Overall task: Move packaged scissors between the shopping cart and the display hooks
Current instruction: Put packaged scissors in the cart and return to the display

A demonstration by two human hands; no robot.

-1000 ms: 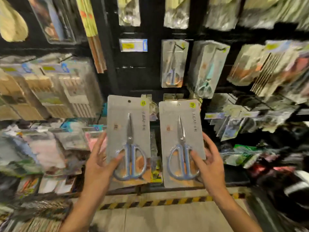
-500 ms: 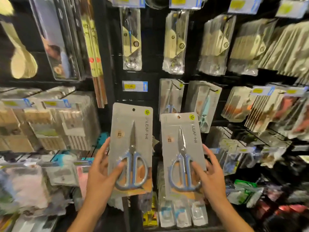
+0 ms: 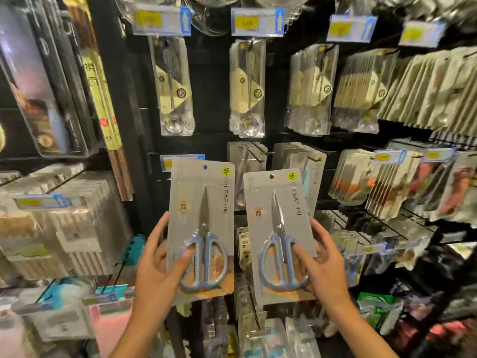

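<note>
A: What is nearest the camera?

B: 2 bare forearms rise from the bottom edge. The left hand (image 3: 160,270) grasps the left scissors pack (image 3: 201,228): its thumb lies across the front over the blue handle loop, and its fingers run up behind the card's left edge. The fingers are only partly curled, a flat pinch with the card between thumb and fingers.

A: And the other one?

B: The right hand (image 3: 322,270) grasps the right scissors pack (image 3: 280,236) the same way, mirrored: thumb on the front over the right handle loop, fingers up the card's right edge and behind it.

A: How do the 2 packs sit?

B: Both are upright grey cards with blue-handled scissors pointing up, held side by side with a narrow gap, not touching. The left one stands slightly higher. Each has a hang hole at the top, and neither hole is on a hook.

A: What lies behind them?

B: Just behind, between and above the cards, a display hook (image 3: 263,152) carries matching grey packs (image 3: 245,171), and a second stack (image 3: 300,161) hangs to its right. A price tag (image 3: 182,162) peeks out above the left card. Higher on the black panel hang clear blister packs with cream inserts (image 3: 174,89) under yellow price labels (image 3: 258,21). Blurred stock fills both sides. No cart is in view.
</note>
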